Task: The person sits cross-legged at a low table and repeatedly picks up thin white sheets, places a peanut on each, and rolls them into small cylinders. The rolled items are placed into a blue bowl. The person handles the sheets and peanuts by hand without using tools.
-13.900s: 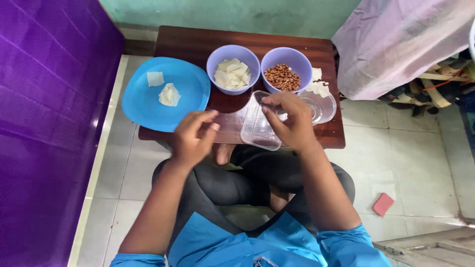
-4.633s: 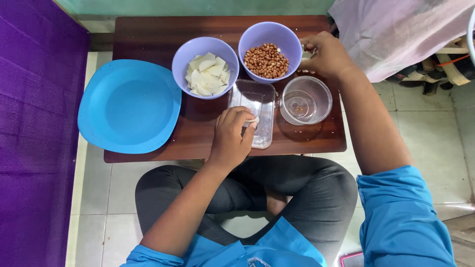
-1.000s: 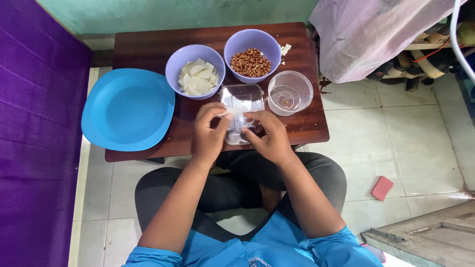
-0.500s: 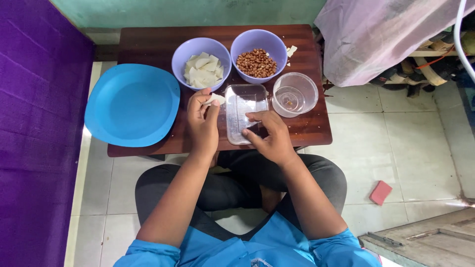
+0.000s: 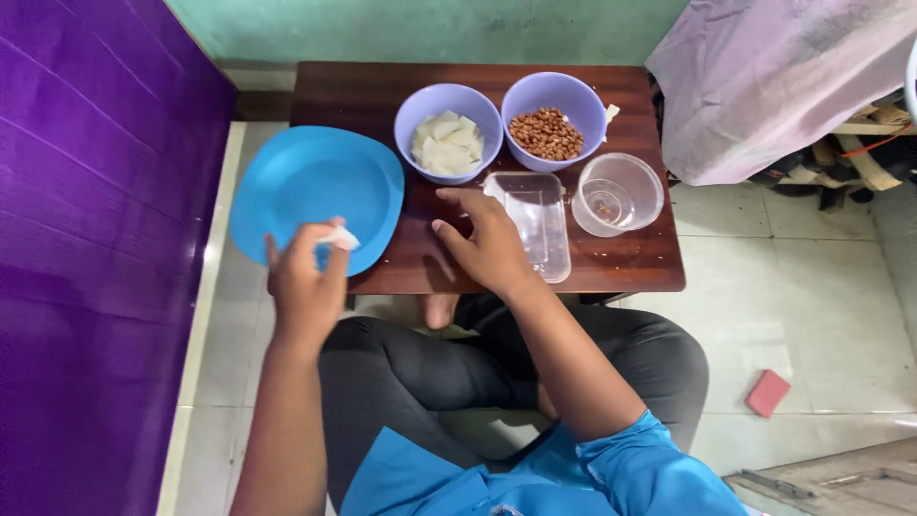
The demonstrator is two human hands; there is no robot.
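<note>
A: Dough piece (image 5: 339, 238) is pinched in the left hand (image 5: 308, 282), over the blue plate's (image 5: 315, 182) near rim.

B: And the right hand (image 5: 487, 244)?

A: Spread flat on the tabletop (image 5: 621, 263), nothing held, beside the clear rectangular container (image 5: 540, 225).

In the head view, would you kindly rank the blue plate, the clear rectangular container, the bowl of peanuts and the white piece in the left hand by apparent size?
1. blue plate
2. bowl of peanuts and clear rectangular container: too alike to rank
3. white piece, pinched in the left hand
</note>
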